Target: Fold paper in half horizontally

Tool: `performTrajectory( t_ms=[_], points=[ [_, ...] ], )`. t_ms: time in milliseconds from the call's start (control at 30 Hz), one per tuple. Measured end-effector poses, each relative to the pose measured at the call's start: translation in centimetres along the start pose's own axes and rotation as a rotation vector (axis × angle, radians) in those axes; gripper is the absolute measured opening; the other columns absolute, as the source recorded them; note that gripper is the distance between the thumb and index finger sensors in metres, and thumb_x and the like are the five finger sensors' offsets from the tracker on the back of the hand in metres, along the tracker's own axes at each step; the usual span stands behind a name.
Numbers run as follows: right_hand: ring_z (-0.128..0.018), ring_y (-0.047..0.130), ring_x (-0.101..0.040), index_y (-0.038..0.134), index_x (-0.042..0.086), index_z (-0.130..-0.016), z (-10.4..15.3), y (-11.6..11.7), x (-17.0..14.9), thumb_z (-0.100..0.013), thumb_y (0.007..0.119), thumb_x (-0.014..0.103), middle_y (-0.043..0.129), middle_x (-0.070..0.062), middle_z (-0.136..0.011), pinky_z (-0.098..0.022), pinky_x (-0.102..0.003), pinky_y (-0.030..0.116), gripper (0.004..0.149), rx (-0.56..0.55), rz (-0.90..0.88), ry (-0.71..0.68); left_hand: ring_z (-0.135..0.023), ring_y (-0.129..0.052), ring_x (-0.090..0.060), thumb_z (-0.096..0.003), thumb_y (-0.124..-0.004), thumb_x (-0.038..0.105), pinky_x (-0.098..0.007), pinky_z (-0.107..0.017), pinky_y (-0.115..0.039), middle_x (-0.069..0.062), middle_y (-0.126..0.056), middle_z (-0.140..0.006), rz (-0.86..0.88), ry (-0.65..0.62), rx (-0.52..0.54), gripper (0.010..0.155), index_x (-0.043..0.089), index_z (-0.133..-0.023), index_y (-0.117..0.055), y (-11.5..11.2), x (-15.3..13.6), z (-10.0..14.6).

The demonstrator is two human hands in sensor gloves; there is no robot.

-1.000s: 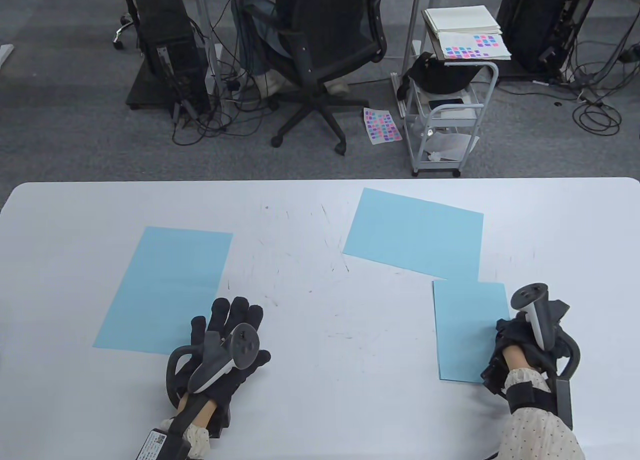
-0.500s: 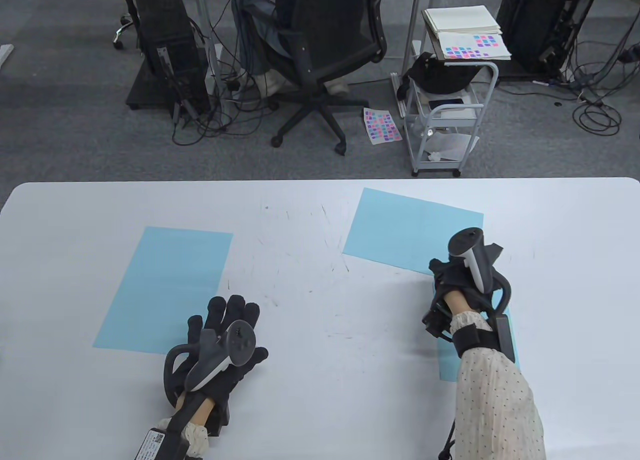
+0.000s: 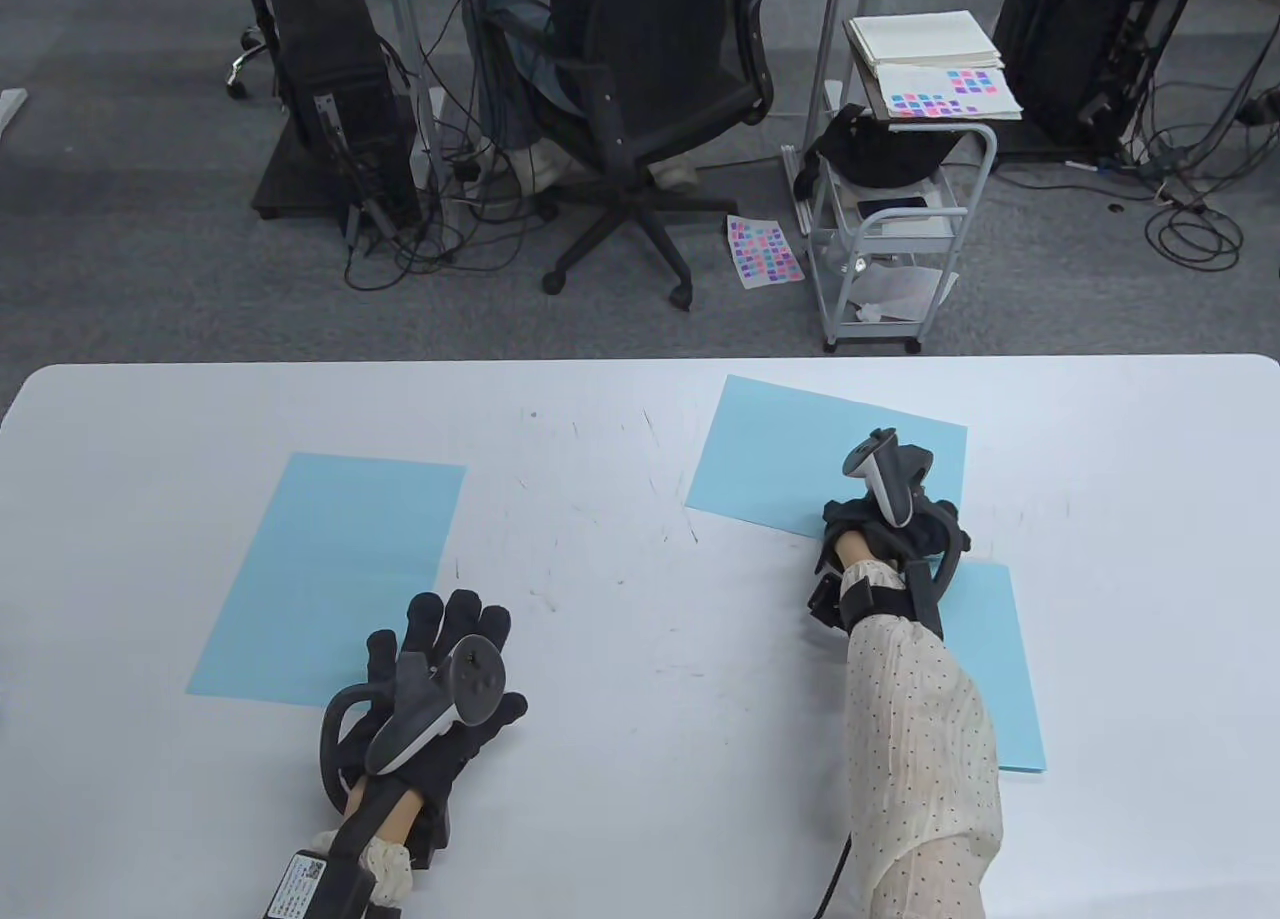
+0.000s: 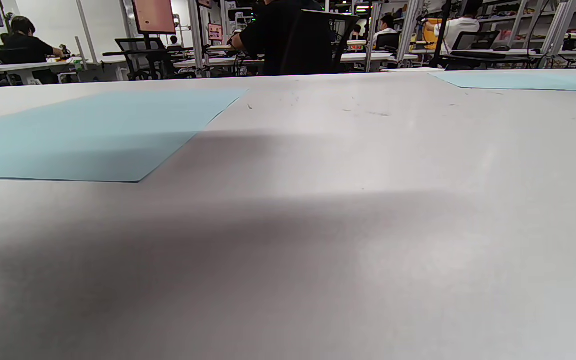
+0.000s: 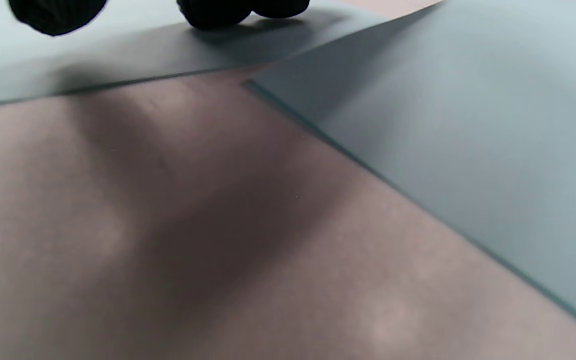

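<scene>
Three light blue sheets lie on the white table (image 3: 620,659). My right hand (image 3: 905,531) rests on the near edge of the far right sheet (image 3: 790,454); in the right wrist view its fingertips (image 5: 238,10) touch that sheet (image 5: 118,55). A smaller blue sheet (image 3: 990,659) lies just behind the hand, partly under my forearm, and its corner shows in the right wrist view (image 5: 468,125). My left hand (image 3: 445,649) lies flat with fingers spread at the near right corner of the left sheet (image 3: 330,569), also seen in the left wrist view (image 4: 83,135).
Beyond the table's far edge stand an office chair (image 3: 650,109), a computer tower (image 3: 340,109) with cables, and a small white cart (image 3: 900,219) with papers. Pen marks dot the table's middle (image 3: 600,519).
My right hand has moved from the near right sheet forward and left onto the near edge of the far right sheet. My left hand has barely shifted.
</scene>
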State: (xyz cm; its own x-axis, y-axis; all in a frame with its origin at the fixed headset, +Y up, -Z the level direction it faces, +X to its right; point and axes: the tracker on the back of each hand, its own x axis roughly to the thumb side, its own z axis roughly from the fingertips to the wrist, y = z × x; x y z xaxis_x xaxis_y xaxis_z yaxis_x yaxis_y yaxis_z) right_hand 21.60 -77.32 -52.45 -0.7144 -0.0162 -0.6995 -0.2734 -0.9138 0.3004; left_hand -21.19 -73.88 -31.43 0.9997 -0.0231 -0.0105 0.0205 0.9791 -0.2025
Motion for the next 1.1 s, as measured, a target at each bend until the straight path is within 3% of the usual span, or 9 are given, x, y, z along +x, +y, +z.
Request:
performTrajectory(
  t_ms=[133,667,867,933,1100],
  points=[
    [-0.106,0.013,-0.04,0.044,0.023,-0.096,0.3,-0.2,0.6,-0.043,0.066,0.058,0.036,-0.005,-0.108,-0.074,-0.068,0.018,0.066,-0.033,0.065,-0.011,-0.116,-0.012,-0.019,-0.031,-0.06,0.068,-0.058,-0.088,-0.028,0.02,-0.013,-0.119,-0.009,-0.003,-0.006,0.084,0.052,-0.105,-0.021,-0.1,0.1,0.0],
    [-0.106,0.021,-0.04,0.052,0.023,-0.101,3.5,0.0,2.6,-0.044,0.077,0.04,0.042,-0.004,-0.113,-0.073,-0.068,0.017,0.064,-0.062,0.016,-0.236,-0.116,-0.012,-0.019,-0.031,-0.06,0.068,-0.058,-0.088,-0.028,0.02,-0.013,-0.119,-0.016,0.002,-0.035,0.084,0.052,-0.105,-0.021,-0.3,0.3,0.1],
    [-0.108,0.025,-0.037,0.056,0.028,-0.101,4.1,0.1,2.4,-0.044,0.079,0.035,0.044,0.003,-0.115,-0.074,-0.067,0.02,0.062,-0.056,-0.001,-0.295,-0.116,-0.012,-0.019,-0.031,-0.06,0.068,-0.058,-0.088,-0.028,0.019,-0.013,-0.119,-0.013,-0.001,-0.04,0.084,0.052,-0.105,-0.022,-0.3,0.3,0.1],
    [-0.107,0.037,-0.03,0.058,0.033,-0.1,4.2,0.1,2.3,-0.044,0.081,0.033,0.045,0.009,-0.116,-0.075,-0.064,0.026,0.061,-0.043,0.001,-0.328,-0.116,-0.012,-0.019,-0.031,-0.06,0.068,-0.058,-0.088,-0.028,0.02,-0.013,-0.119,-0.012,-0.002,-0.04,0.084,0.053,-0.105,-0.022,-0.3,0.3,0.1],
    [-0.108,0.037,-0.027,0.058,0.037,-0.099,4.9,0.4,2.3,-0.045,0.081,0.03,0.045,0.015,-0.116,-0.075,-0.063,0.025,0.06,-0.016,0.015,-0.406,-0.116,-0.012,-0.019,-0.031,-0.06,0.068,-0.058,-0.088,-0.028,0.02,-0.014,-0.119,-0.01,-0.007,-0.033,0.084,0.052,-0.105,-0.022,0.1,0.4,0.2]
  ],
)
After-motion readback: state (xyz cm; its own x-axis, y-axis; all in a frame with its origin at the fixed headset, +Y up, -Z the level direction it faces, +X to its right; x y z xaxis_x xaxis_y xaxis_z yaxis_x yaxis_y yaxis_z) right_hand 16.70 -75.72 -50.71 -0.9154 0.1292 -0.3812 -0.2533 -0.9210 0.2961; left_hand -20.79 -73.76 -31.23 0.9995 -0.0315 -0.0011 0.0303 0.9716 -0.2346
